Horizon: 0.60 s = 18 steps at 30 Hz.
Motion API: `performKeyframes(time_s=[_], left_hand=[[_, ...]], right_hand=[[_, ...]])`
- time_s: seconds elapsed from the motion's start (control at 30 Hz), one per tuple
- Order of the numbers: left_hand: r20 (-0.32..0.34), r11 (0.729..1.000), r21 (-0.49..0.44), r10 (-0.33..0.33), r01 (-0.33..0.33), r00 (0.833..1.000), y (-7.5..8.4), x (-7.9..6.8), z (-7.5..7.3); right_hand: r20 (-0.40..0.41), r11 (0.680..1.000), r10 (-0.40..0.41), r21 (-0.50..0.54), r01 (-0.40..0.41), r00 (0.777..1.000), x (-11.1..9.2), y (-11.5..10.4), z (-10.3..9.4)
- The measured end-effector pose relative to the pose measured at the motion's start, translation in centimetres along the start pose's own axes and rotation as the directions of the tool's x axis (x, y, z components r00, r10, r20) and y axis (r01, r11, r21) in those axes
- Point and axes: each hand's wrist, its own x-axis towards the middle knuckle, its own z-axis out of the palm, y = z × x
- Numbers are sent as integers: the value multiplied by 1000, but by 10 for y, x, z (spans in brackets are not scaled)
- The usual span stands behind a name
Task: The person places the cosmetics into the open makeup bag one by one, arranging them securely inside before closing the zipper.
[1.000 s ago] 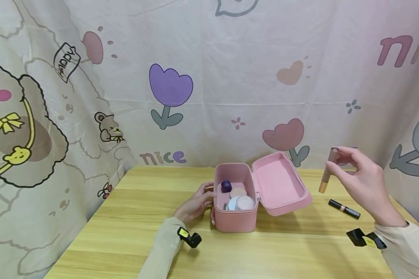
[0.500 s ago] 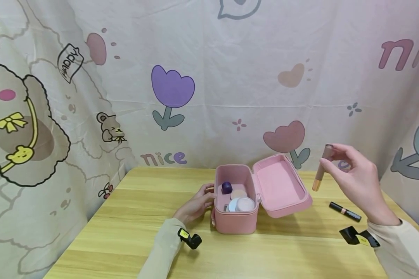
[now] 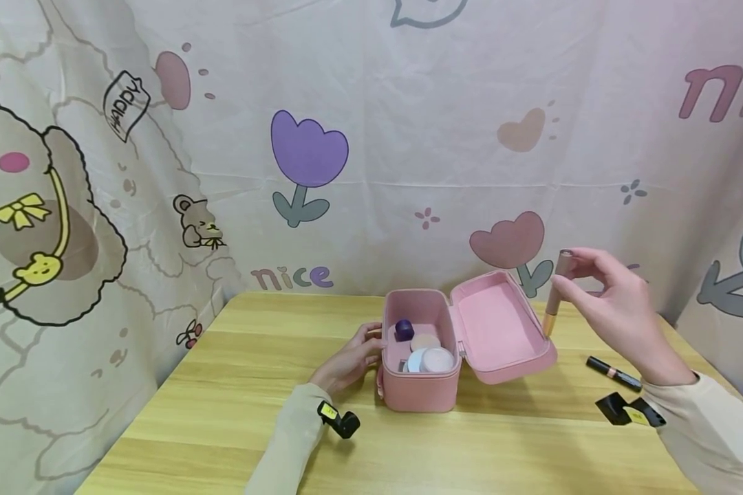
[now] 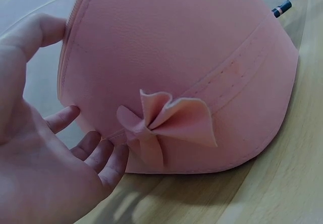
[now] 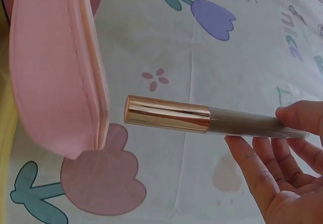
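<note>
My right hand (image 3: pixel 622 309) pinches a slim makeup tube (image 3: pixel 555 295), taupe with a shiny gold end, between thumb and fingertips. It is held up beside the right edge of the pink case's raised lid (image 3: pixel 501 323), gold end down. In the right wrist view the tube's gold end (image 5: pixel 166 114) points toward the lid, with a gap between. The pink makeup case (image 3: pixel 420 393) stands unzipped on the table. My left hand (image 3: pixel 347 361) touches its left side with loosely bent fingers; in the left wrist view the fingertips lie by a pink bow (image 4: pixel 186 123).
Inside the case are a dark purple round item (image 3: pixel 404 330), a beige disc (image 3: pixel 424 342) and a pale round jar (image 3: pixel 437 359). A black tube with a pink band (image 3: pixel 614 374) lies on the wooden table (image 3: pixel 241 385) at right. A printed curtain (image 3: pixel 396 137) hangs behind.
My right hand has moved left with the makeup tube, from above the black tube to the lid's right edge. The left hand and the case have stayed in place.
</note>
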Motion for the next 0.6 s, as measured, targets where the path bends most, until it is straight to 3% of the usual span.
performKeyframes(time_s=[0.6], left_hand=[[-6,1000,-6,-10,10,1000,1,2,0]], right_hand=[[70,997,-42,62,38,997,7,-12,22]])
